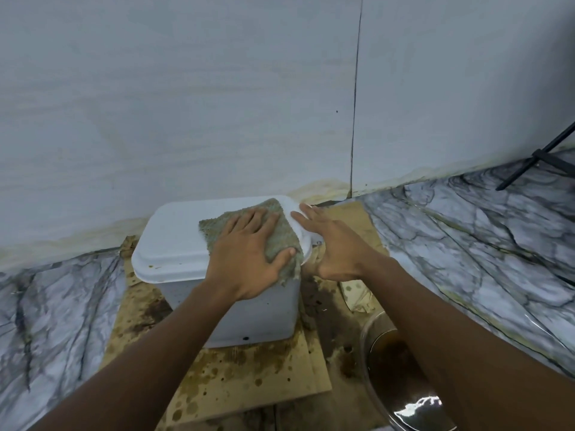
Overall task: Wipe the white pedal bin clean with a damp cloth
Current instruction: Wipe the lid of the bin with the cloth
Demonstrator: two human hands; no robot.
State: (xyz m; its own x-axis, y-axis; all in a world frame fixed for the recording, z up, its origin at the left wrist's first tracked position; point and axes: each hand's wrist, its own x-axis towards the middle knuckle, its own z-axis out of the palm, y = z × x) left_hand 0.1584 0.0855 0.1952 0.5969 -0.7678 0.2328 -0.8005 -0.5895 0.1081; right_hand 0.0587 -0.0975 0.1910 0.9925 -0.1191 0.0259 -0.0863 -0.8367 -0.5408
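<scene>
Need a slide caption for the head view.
Left hand presses a cloth on the white pedal bin lid; right hand steadies its edge.

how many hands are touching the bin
2. The left hand presses the cloth flat on the bin lid; the right hand rests against the lid's right edge.

Bin (174, 244): a white plastic pedal bin with rounded corners, standing upright against the wall, its lid lying shut.
Bin marks: small brown specks are showing along the lid's front lip; a dark hole is sitting low on the front wall.
Cloth (280, 234): a grey-green, coarse cloth, lying spread flat over the lid's right part, its near right corner hanging over the edge.
</scene>
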